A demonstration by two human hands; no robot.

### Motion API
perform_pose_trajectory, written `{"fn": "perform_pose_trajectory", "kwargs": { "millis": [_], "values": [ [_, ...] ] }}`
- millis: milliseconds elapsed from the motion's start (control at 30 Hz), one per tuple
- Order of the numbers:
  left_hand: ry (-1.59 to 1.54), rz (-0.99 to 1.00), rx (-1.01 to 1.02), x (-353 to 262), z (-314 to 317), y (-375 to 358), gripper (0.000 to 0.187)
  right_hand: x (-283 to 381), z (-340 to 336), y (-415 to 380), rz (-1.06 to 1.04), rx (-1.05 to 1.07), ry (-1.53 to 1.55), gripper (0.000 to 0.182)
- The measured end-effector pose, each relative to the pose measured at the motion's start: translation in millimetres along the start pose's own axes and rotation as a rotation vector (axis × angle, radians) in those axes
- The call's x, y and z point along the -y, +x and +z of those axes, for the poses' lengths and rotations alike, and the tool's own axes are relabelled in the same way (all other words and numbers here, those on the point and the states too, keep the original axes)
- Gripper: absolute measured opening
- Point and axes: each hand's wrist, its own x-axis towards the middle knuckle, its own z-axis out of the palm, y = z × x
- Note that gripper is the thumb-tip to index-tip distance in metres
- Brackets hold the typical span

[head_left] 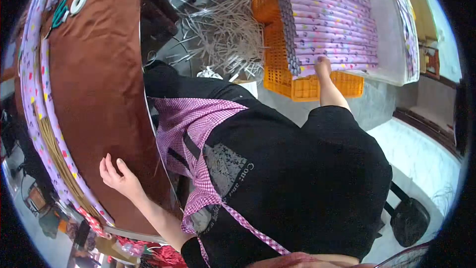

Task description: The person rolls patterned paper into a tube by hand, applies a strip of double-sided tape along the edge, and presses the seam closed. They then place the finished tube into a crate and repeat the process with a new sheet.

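My left hand [117, 177] hovers over or rests on the brown cloth [101, 74] of the table at the left, fingers apart and nothing in them. Out to the right, my right hand [323, 65] closes on a purple patterned tube [352, 66] at the near edge of a large stack. These purple tubes [332, 17] lie side by side, printed with small coloured marks and dark at their left ends. The fingertips of that hand are partly hidden. Along the table's far edge run a purple patterned strip [57, 114] and a bundle of thin tan sticks [57, 146].
Orange plastic crates [302, 89] and a white bin [391, 34] surround the stack. Scissors with green handles [60, 13] and a white tape roll [78, 3] lie on the cloth. White strips [223, 27] litter the floor. A black stool [409, 221] stands at the lower right.
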Motion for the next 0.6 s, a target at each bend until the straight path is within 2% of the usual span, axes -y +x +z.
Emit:
{"fn": "perform_pose_trajectory", "kwargs": {
  "millis": [33, 67, 200, 267, 300, 367, 433, 500, 533, 600],
  "values": [
    [0.057, 0.005, -0.025, -3, 1, -1, 0.033, 6, -9, -7, 0.157, 0.013, -0.090, 0.035],
    [0.057, 0.010, -0.025, -3, 3, -2, 0.033, 7, -17, -14, 0.090, 0.039, -0.076, 0.035],
    [0.094, 0.000, -0.050, -6, 4, -5, 0.035, 27, -28, -1, 0.068, 0.139, -0.134, 0.039],
    [0.113, -0.010, -0.047, -7, 5, -5, 0.035, 36, -18, 13, -0.360, -0.186, -0.117, 0.037],
    [0.111, 0.010, -0.049, -4, 6, -5, 0.035, 44, -15, 22, -0.367, -0.181, -0.114, 0.037],
    [0.119, 0.018, -0.056, -1, 7, -5, 0.035, 72, -11, 41, -0.528, -0.244, -0.166, 0.033],
    [0.096, 0.070, -0.059, 0, 6, -5, 0.035, 91, -10, 49, -0.519, -0.229, -0.176, 0.030],
    [0.086, 0.059, -0.038, -2, 4, -6, 0.036, 100, -19, 53, -0.578, -0.173, -0.317, 0.029],
    [0.095, 0.054, -0.021, -6, 2, -5, 0.036, 85, 1, 70, -0.635, -0.219, -0.445, 0.028],
    [0.085, 0.008, 0.027, -15, -4, -2, 0.036, 89, -15, 67, -0.778, -0.195, -0.319, 0.031]
  ]
}}
